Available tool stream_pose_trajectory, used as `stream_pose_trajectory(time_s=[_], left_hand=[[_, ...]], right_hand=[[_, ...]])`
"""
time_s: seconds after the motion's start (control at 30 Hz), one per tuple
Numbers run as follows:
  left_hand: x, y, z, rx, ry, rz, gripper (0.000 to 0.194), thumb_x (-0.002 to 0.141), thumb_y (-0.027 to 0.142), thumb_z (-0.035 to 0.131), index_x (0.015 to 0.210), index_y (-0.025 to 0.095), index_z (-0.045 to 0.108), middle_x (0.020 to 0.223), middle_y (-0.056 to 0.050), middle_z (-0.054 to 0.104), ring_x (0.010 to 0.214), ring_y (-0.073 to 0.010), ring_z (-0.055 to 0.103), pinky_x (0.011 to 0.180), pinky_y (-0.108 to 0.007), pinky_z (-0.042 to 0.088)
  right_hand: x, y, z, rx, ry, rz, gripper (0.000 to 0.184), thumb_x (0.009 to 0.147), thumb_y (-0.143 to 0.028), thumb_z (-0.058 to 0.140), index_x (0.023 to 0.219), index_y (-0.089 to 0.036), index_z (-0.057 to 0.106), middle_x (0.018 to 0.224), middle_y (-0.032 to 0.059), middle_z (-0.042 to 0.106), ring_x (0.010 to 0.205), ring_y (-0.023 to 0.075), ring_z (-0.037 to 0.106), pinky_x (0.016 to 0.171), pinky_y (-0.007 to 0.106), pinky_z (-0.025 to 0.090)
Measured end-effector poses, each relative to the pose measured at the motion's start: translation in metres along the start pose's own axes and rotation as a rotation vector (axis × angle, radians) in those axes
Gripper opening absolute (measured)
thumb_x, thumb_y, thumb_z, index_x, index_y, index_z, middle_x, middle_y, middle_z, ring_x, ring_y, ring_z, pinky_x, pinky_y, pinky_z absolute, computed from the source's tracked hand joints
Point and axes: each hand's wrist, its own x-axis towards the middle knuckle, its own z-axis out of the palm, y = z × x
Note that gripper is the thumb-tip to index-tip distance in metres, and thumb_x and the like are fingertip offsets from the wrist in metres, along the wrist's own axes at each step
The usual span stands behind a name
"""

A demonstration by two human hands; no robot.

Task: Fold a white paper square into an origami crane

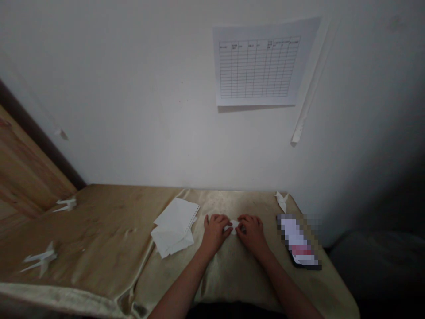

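Observation:
A small piece of folded white paper (pixel 234 227) lies between my hands, low over the cloth-covered table. My left hand (pixel 216 228) pinches its left side between thumb and fingers. On the opposite side, my right hand (pixel 250 228) grips the same paper with thumb and forefinger. Fingers cover much of the paper, so its full shape is hidden. To the left of my hands rests a pile of loose white paper sheets (pixel 175 226), one with a perforated edge.
Folded white paper figures lie at the far left (pixel 67 204), the near left (pixel 43 259) and the back right (pixel 282 201). A phone with a blurred screen (pixel 299 243) sits right of my hands. A printed table sheet (pixel 259 66) hangs on the wall behind the gold tablecloth (pixel 99 230).

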Motion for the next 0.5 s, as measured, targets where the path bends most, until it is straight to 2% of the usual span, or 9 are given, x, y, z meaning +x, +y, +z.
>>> stream_pose_trajectory(time_s=[0.3, 0.4, 0.5], left_hand=[[-0.0006, -0.0001, 0.0024, 0.004, 0.016, -0.013, 0.013, 0.089, 0.032, 0.069, 0.101, 0.033, 0.073, 0.121, 0.002, 0.069, 0.121, -0.027, 0.052, 0.115, -0.065, 0.015], [-0.0004, -0.001, 0.0041, 0.004, 0.016, -0.022, 0.013, 0.088, 0.032, 0.07, 0.101, 0.033, 0.073, 0.122, 0.002, 0.069, 0.122, -0.0271, 0.051, 0.115, -0.064, 0.015], [-0.0004, -0.0019, 0.005, 0.002, 0.028, -0.02, 0.014, 0.087, 0.033, 0.071, 0.101, 0.033, 0.073, 0.123, 0.001, 0.068, 0.122, -0.0267, 0.051, 0.116, -0.062, 0.016]], right_hand=[[0.0014, -0.0031, 0.0004, -0.032, 0.002, 0.028, 0.011, 0.086, -0.027, 0.062, 0.078, -0.025, 0.068, 0.115, 0.0047, 0.07, 0.11, 0.0255, 0.057, 0.106, 0.046, 0.03], [0.0008, -0.0032, -0.0002, -0.044, 0.002, 0.031, 0.006, 0.085, -0.027, 0.062, 0.086, -0.025, 0.068, 0.113, 0.0042, 0.069, 0.109, 0.0245, 0.057, 0.106, 0.044, 0.03], [-0.0006, -0.004, -0.0009, -0.06, 0.0, 0.006, 0.01, 0.087, -0.029, 0.062, 0.096, -0.026, 0.067, 0.111, 0.0042, 0.068, 0.108, 0.0245, 0.056, 0.105, 0.044, 0.031]])
